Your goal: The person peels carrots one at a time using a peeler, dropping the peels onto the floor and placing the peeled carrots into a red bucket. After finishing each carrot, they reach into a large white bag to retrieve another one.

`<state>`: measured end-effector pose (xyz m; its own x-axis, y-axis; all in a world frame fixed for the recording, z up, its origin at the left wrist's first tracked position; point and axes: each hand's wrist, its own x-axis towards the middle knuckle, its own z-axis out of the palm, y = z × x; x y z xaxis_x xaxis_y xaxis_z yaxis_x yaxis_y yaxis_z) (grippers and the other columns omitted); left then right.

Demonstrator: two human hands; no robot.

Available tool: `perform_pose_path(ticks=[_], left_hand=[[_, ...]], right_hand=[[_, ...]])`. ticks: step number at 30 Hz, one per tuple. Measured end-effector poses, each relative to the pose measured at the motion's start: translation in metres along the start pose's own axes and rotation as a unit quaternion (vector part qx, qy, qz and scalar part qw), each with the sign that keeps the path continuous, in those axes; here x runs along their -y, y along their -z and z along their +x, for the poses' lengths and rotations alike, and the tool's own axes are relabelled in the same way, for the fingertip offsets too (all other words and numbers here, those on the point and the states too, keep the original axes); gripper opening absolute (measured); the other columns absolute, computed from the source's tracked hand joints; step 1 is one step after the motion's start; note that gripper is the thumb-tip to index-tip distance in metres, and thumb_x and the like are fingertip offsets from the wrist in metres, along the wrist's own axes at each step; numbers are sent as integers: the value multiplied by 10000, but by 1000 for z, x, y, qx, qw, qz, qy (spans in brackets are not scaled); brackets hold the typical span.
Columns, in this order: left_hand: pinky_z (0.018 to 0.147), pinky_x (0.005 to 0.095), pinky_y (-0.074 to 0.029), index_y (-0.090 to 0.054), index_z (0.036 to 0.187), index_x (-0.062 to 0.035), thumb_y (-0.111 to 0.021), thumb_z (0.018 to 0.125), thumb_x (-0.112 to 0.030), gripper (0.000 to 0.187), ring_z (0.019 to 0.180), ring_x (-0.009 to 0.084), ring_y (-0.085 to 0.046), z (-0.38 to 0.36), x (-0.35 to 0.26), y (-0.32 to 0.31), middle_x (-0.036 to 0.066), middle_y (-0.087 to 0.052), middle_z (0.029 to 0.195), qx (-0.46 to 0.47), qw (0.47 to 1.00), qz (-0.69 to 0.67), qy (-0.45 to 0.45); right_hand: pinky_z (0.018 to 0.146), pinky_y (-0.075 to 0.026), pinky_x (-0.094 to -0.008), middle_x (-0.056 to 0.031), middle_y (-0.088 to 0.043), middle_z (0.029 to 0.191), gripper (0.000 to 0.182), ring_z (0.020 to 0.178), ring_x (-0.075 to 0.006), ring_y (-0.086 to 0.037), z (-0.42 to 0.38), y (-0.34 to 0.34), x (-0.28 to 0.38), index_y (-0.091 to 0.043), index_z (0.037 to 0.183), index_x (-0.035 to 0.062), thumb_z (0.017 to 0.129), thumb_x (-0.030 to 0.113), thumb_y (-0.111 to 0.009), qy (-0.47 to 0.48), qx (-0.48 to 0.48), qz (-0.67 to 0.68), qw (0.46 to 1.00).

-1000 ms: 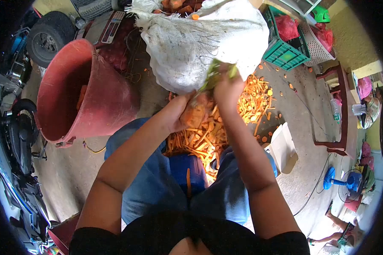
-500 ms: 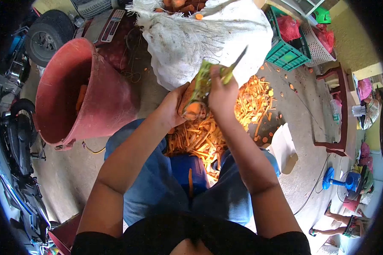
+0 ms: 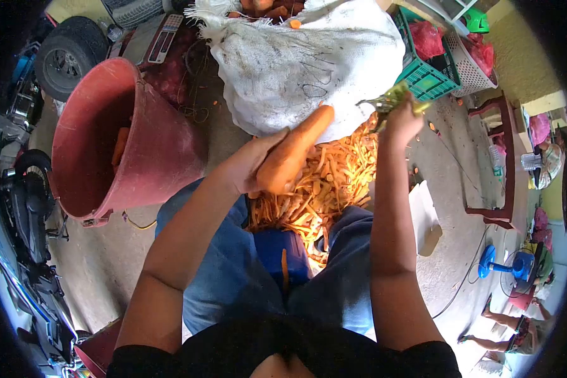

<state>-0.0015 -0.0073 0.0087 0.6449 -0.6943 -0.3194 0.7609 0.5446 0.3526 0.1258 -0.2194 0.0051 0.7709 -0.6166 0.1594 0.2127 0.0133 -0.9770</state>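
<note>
In my left hand [image 3: 253,160] is a thick orange carrot [image 3: 297,150], its narrow end tilted up and away to the right; fingers wrap its left side. My right hand [image 3: 402,123] is raised well to the right of the carrot, closed on a yellow-green tool [image 3: 394,96] smeared by motion; its exact kind I cannot tell. A thin dark and silvery part sticks out leftward from the tool. Below both hands, a heap of orange carrot peelings [image 3: 324,183] and slices covers the floor between my knees and the white sack [image 3: 302,69].
More carrots [image 3: 268,7] show in the sack's mouth. A big red tub [image 3: 164,145] with a carrot inside stands left. Right are a green crate [image 3: 429,82], a cardboard piece [image 3: 425,217] and a dark red frame [image 3: 507,164]. A person's legs [image 3: 501,343] show at far right.
My right hand has swung right, away from the carrot, with the yellow-green tool. The carrot has turned, its narrow end now pointing up and right; the knife-like blade no longer shows clearly.
</note>
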Motion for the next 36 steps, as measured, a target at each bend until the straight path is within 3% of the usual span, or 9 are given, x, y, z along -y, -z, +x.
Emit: perform_pose_path(ticks=[2, 6, 12, 13, 18, 24, 30, 33, 36], left_hand=[[617, 322, -474, -427, 1070, -30, -368, 825, -387, 437, 786, 175, -533, 5, -2, 3, 107, -528, 899, -176, 975, 116, -68], [719, 322, -456, -430, 1073, -42, -306, 862, -282, 343, 832, 178, -536, 16, 1, 4, 95, -531, 964, -60, 988, -1, -141], [715, 318, -456, -432, 1076, -52, -329, 854, -325, 366, 817, 157, -541, 20, 5, 12, 92, -540, 939, -110, 988, 51, -100], [715, 318, -456, -432, 1076, -52, -329, 854, -325, 366, 817, 157, -541, 17, 7, 5, 92, -540, 939, -109, 988, 52, -99], [635, 305, -466, -447, 1038, -46, -391, 820, -405, 423, 749, 158, -542, 0, 19, -23, 92, -542, 887, -146, 978, 140, -43], [562, 346, -482, -447, 1027, -65, -340, 826, -424, 425, 679, 201, -546, 15, 9, 2, 92, -533, 830, -141, 983, 95, -71], [608, 300, -480, -461, 968, -41, -345, 850, -306, 312, 655, 189, -547, 21, 13, -20, 47, -540, 767, -193, 970, 12, -146], [582, 299, -479, -463, 967, -39, -355, 846, -312, 317, 643, 175, -558, 22, 18, 4, 76, -553, 786, -58, 988, 121, -74], [511, 328, -472, -456, 959, -27, -278, 857, -364, 395, 588, 193, -548, 10, 25, -20, 119, -547, 732, -106, 985, 130, 26]], right_hand=[[425, -293, -220, -8, -461, 584, 222, 478, -74, -372, -39, -13, 17, -529, 728, -30, 782, 185, -513, -26, 90, -45, 995], [454, -309, -214, -5, -456, 567, 206, 500, -71, -381, -112, -22, 38, -535, 782, 2, 812, 195, -471, 7, 303, -56, 951], [484, -371, -266, -87, -502, 578, 160, 530, -109, -443, -110, -22, 34, -530, 762, -20, 787, 135, -499, 91, 257, -160, 949], [458, -368, -281, -100, -504, 558, 141, 507, -113, -452, -92, -21, 15, -532, 740, -20, 767, 116, -508, 221, 200, -131, 945], [412, -362, -318, -113, -512, 518, 229, 430, -163, -459, -1, 5, -8, -532, 676, -44, 766, 167, -525, 70, -18, -232, 970], [433, -283, -222, -1, -427, 539, 202, 495, -63, -360, -71, -12, 52, -526, 689, 0, 786, 176, -507, -20, 168, -75, 983], [523, -399, -316, -142, -535, 642, 113, 556, -240, -509, -120, -13, 46, -506, 770, -21, 785, 85, -469, 102, 314, -147, 932], [467, -394, -339, -148, -525, 584, 159, 502, -237, -509, -90, -11, 25, -517, 744, -29, 787, 118, -477, 180, 228, -157, 944], [439, -376, -290, -82, -543, 543, 191, 451, -142, -477, -17, 3, 2, -564, 726, -16, 760, 169, -529, 132, 43, -249, 959]])
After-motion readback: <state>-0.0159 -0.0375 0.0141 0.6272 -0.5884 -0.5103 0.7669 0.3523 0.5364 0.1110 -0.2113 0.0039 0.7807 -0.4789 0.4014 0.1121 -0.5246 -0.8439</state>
